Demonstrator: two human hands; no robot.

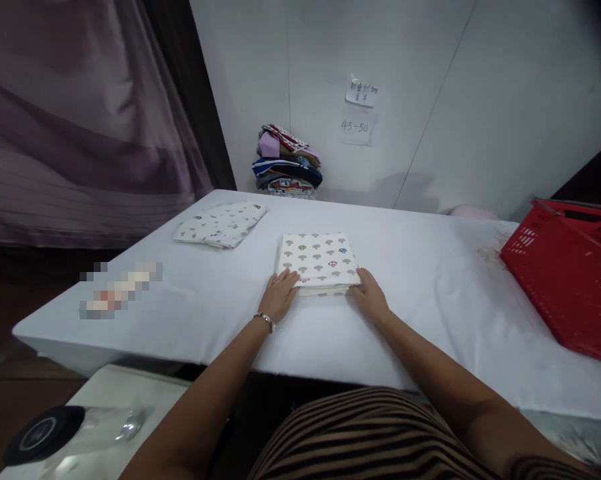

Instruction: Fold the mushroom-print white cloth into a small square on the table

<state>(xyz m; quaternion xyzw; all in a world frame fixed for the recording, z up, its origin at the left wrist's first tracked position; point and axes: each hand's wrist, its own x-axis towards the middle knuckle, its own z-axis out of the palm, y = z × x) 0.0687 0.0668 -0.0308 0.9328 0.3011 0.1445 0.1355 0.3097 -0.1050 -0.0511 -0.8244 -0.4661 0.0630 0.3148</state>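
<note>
In front of me on the white-covered table lies a folded white cloth (316, 257) printed with grey mushroom shapes and a few green, blue and red motifs. My left hand (280, 297) grips its near left corner, fingertips on the top layer. On the opposite side, my right hand (369, 295) holds the near right corner, with some fingers hidden by the edge. Below the top layer, a lower fold shows along the near side. Farther left lies a second folded white cloth (220, 225) with small dark and green prints, apart from both hands.
A red plastic basket (565, 280) stands at the table's right end. Stacked folded fabrics (287, 163) rise behind the far edge, by the wall. A blurred-out item (120, 290) lies at left. Below the near left edge is a white surface (125, 387) with a black-lidded clear container (45, 433).
</note>
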